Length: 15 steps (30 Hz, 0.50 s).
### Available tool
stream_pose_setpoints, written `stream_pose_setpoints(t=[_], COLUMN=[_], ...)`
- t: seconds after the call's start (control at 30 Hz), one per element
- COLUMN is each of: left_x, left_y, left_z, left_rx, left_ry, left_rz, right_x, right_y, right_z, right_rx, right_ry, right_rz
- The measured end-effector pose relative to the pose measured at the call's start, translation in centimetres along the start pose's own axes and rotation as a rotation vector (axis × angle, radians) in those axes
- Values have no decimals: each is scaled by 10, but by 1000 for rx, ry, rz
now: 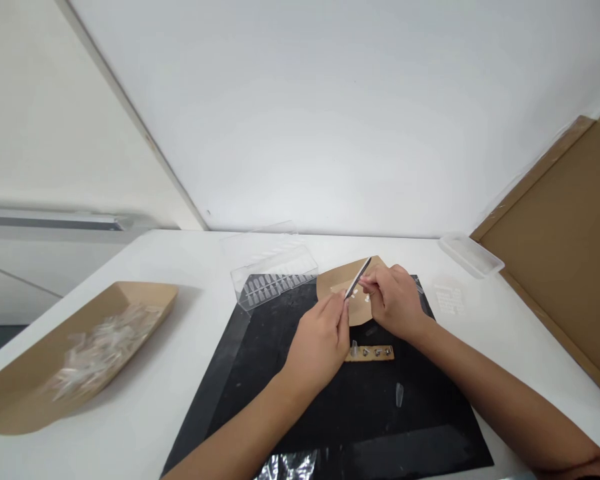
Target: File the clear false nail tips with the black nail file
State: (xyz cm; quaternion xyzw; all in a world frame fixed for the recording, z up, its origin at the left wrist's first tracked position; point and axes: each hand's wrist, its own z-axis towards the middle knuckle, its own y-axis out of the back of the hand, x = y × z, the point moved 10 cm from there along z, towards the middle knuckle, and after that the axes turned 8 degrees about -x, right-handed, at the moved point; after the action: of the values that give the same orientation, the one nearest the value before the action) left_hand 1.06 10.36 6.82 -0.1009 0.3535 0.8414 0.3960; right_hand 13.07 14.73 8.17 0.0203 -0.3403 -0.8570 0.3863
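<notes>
Nearest on the black mat (420,433) lie a loose clear nail tip (399,395) and a kraft strip (370,353) bearing several small mounted pieces. Above it, the left hand (317,347) holds a black nail file (359,278) in closed fingers. The right hand (393,300) is pinched narrow against the file's edge; any item held is too small to confirm. Beneath them lies a kraft card (337,280) with pale pieces. Unprocessed stock remains: a kraft tray (145,288) holds clear tips (103,350), and a clear plastic case (273,277) holds rows more.
</notes>
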Motion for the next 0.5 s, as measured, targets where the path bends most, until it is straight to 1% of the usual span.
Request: stream_pose_setpoints(t=[0.1, 0.23, 0.37, 0.5], left_x=[0, 0, -1, 0], left_y=[2, 2, 3, 2], left_z=[1, 1, 2, 2], left_rx=[-7, -13, -21, -13], left_ry=[-3, -5, -10, -4], left_rz=[2, -5, -2, -4], right_x=[-2, 6, 4, 8], right_y=[6, 0, 5, 0], right_z=[4, 3, 4, 4], right_rx=[-51, 4, -35, 10], right_ry=[-15, 48, 5, 43], right_rz=[-48, -49, -68, -48])
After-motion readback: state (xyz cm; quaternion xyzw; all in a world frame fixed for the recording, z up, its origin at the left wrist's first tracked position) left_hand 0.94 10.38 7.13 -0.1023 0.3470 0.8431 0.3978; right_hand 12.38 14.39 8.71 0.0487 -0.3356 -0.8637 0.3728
